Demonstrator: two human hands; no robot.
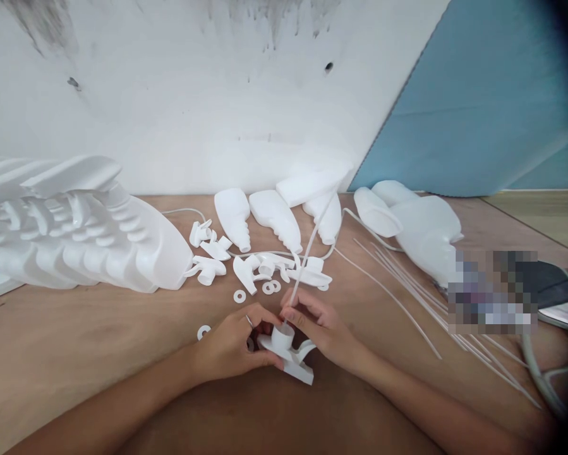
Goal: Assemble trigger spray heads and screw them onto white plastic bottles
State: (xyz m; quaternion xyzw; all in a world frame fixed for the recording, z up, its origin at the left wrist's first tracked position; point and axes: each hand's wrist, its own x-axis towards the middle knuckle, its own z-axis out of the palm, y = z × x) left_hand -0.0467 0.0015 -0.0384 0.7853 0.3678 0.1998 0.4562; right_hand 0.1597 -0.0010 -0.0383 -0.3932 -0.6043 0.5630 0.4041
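My left hand (241, 344), with a ring on one finger, is closed around a white trigger sprayer head (288, 360) held upside down near the table's front. The sprayer's round collar faces up and its trigger points right. Between the thumb and fingers of my right hand (321, 322) is a thin white dip tube (307, 253). The tube slants up and away, and its lower end goes down into the collar opening. How deep it sits is hidden. White ring washers (203, 332) lie by my left hand, one partly behind its fingers.
Loose sprayer heads (208, 270) and washers (239, 296) lie beyond my hands. White bottles (231, 215) lie behind them, with a large stack of bottles (146, 240) at left and more bottles (426, 227) at right. Several thin tubes (407, 284) lie on the wooden table (98, 354) at right.
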